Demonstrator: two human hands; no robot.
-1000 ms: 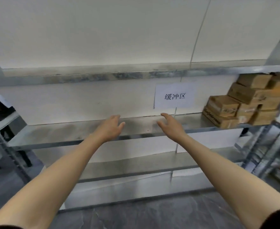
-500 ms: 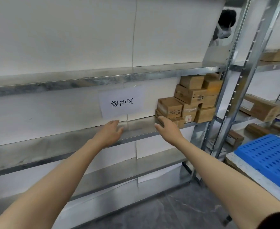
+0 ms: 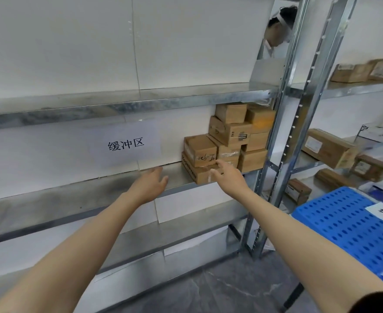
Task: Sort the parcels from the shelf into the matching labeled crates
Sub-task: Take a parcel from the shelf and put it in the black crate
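Several brown cardboard parcels [image 3: 229,141] are stacked at the right end of the middle metal shelf [image 3: 73,195]. A small parcel with handwriting [image 3: 199,150] sits on a flat one [image 3: 197,173] at the front of the stack. My right hand [image 3: 227,177] reaches out with straight fingers, its fingertips at the front of these two parcels. Left of the stack, my left hand [image 3: 151,185] hovers open above the bare shelf, holding nothing. A blue perforated crate [image 3: 348,224] with a label "4" stands at the lower right.
A white paper sign [image 3: 125,144] with Chinese characters hangs on the wall behind the shelf. Metal uprights [image 3: 276,141] divide this rack from the neighbouring rack, which holds more parcels [image 3: 328,146]. A person's head [image 3: 278,28] shows behind the upper shelf.
The view has swung right, so the parcel stack and blue crate came closer. Both hands moved right along the shelf, and my right hand now reaches the front parcels.
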